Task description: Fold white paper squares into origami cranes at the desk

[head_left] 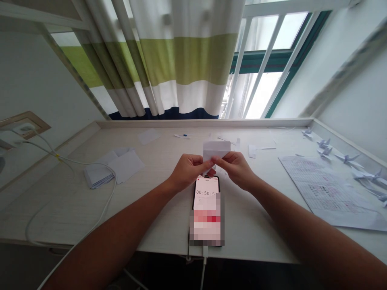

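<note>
I log left hand (190, 171) and right hand (238, 168) in narrow grip, pinching white paper (216, 149). Bench (163, 225): phone (207, 185) just below, loose sheets (127, 165) left, printed sheet (326, 197) and folded figures (347, 159) right.

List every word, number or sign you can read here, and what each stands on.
"00:50:5", last digit unclear: phone screen.
Small heading above that: too small to read; lower screen: pixelated.
Sheet at right: black and red marks, too small to read.
Held paper: no text visible.
</note>
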`<state>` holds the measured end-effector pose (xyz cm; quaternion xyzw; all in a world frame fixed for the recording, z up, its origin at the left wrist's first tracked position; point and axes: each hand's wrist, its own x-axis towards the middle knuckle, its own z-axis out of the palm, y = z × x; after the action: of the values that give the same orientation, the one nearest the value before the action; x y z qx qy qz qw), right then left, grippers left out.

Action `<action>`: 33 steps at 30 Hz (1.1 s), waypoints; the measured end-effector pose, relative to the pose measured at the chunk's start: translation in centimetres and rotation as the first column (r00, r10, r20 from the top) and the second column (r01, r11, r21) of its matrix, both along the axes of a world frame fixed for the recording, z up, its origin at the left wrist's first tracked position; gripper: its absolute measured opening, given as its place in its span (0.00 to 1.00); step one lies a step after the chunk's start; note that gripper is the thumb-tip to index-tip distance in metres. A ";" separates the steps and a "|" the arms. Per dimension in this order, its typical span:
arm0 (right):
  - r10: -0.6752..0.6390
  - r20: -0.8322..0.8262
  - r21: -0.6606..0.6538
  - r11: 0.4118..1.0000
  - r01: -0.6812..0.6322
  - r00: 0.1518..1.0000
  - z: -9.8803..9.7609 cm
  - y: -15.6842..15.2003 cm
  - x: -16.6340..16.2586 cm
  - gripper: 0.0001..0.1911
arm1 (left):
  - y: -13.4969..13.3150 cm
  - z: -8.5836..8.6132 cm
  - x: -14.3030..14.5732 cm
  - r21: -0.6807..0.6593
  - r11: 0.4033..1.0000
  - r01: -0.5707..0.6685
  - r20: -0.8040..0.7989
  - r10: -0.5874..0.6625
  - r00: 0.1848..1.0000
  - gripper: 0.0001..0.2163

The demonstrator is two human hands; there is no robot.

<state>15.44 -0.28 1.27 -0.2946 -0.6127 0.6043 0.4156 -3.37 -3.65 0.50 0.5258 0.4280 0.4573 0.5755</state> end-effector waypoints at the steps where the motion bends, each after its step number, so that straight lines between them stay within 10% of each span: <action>1: -0.015 -0.007 0.000 1.000 0.015 1.000 0.0 0.0 0.0 0.19 | 0.0 0.0 0.0 0.004 1.000 0.010 -0.009 -0.010 1.000 0.21; 33: -0.295 -0.053 0.052 0.953 0.298 0.954 0.4 0.3 0.1 0.35 | -0.4 0.5 0.7 0.045 0.995 0.092 0.020 -0.093 0.995 0.15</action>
<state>15.54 0.05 1.70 -0.3571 -0.5696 0.5233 0.5237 -2.68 -4.05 0.98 0.5524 0.3868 0.4452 0.5891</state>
